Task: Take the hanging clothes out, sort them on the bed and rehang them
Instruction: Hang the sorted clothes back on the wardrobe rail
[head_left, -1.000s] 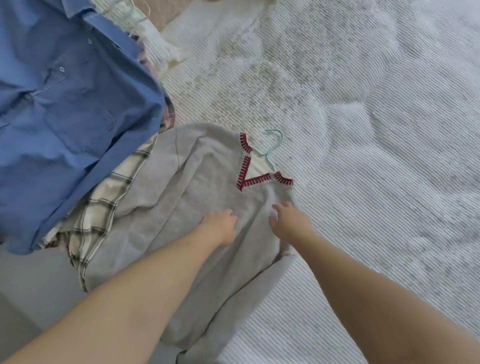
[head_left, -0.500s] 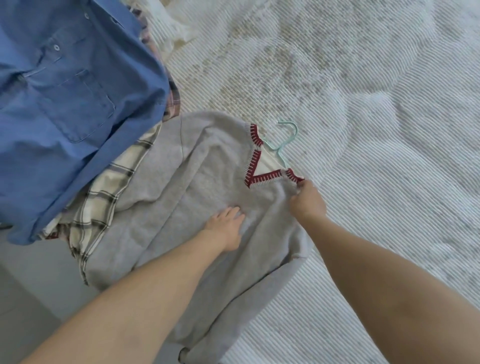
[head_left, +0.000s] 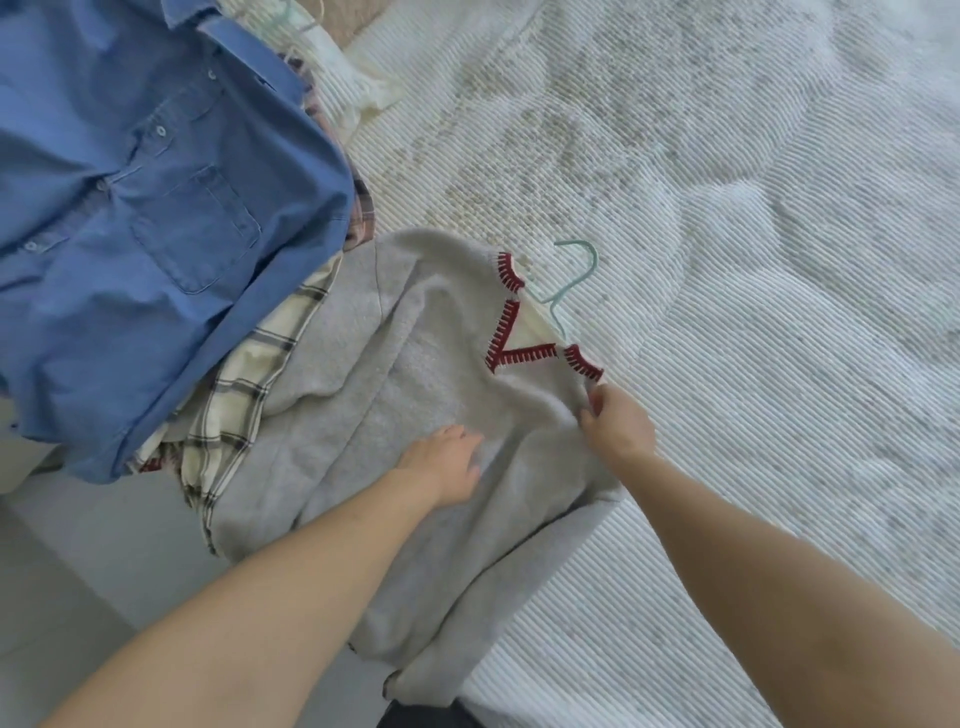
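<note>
A grey sweater (head_left: 415, 364) with a red-stitched V-neck lies on the bed (head_left: 753, 260), hanging partly over its near edge. A pale green hanger (head_left: 569, 283) sticks out of the neck, hook pointing away. My right hand (head_left: 615, 423) pinches the sweater's shoulder just below the collar. Flat on the sweater's chest rests my left hand (head_left: 449, 457), fingers spread. A blue button shirt (head_left: 145, 218) lies on the pile at the left, over a cream plaid garment (head_left: 244, 384).
The white ribbed bedspread stretches to the right and far side. More pale clothes and hangers (head_left: 332, 62) lie at the top left behind the blue shirt. Grey floor (head_left: 104, 561) shows at the lower left beside the bed edge.
My right hand moved from the sweater's chest up to its right shoulder by the collar and closed on the fabric. My left hand stayed pressed on the chest.
</note>
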